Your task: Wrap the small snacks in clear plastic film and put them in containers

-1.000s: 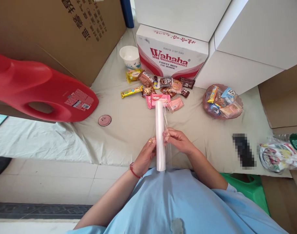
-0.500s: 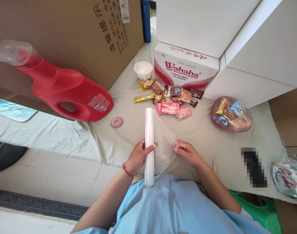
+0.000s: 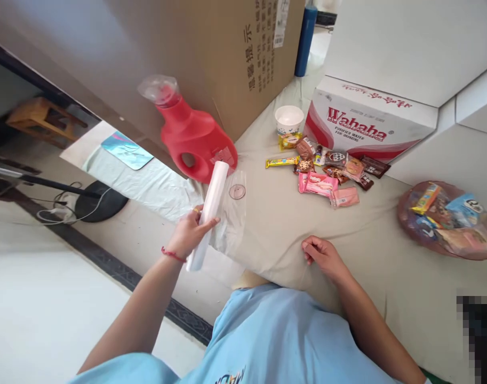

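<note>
Film roll, one: tilted, clasped around mid-length by the left hand, clear film loose at its right. Right hand: well apart from roll, fingers curled; cannot tell whether pinching anything. Red jug, one; pink disc, one, seen through film; white cup, one.

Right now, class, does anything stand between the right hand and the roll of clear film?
No solid obstacle is visible between the right hand and the roll, which the left hand grips. Only a thin clear sheet extends from the roll on that side.
</note>
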A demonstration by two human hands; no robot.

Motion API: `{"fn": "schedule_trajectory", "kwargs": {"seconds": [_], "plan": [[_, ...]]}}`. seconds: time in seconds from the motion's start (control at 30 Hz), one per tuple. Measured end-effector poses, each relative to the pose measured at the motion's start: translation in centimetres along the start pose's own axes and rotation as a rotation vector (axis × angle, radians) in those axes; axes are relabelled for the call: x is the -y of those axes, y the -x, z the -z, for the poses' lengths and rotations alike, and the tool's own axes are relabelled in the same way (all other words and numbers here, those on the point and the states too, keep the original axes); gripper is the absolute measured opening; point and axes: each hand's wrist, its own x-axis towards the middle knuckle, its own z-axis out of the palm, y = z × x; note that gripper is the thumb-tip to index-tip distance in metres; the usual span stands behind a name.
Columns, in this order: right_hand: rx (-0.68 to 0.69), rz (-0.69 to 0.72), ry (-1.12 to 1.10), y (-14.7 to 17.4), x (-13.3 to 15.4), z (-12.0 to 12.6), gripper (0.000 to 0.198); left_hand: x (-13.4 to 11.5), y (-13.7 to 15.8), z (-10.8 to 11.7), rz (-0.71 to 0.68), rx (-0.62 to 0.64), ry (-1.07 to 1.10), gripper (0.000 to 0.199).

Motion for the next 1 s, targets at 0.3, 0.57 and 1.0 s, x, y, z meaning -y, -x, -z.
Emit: {"fn": "schedule_trajectory", "kwargs": {"seconds": [0.3, 0.57, 1.0], "plan": [[-0.054, 0.065, 0.018, 0.6, -0.8, -0.3, 0.043, 1.4, -6.6, 1.4, -0.057, -0.065, -0.557, 0.057], [-0.034, 0.195, 0.151, 0.8, -0.8, -0.5, 0.035, 0.9, -6.7, -0.2, -0.357, -0.374, -0.579, 0.044], [-0.182, 0.520, 0.457, 0.7, -2.2, -1.6, 0.023, -22.0, -20.7, -12.1, -0.703, -0.134, -0.361, 0.055]]}}
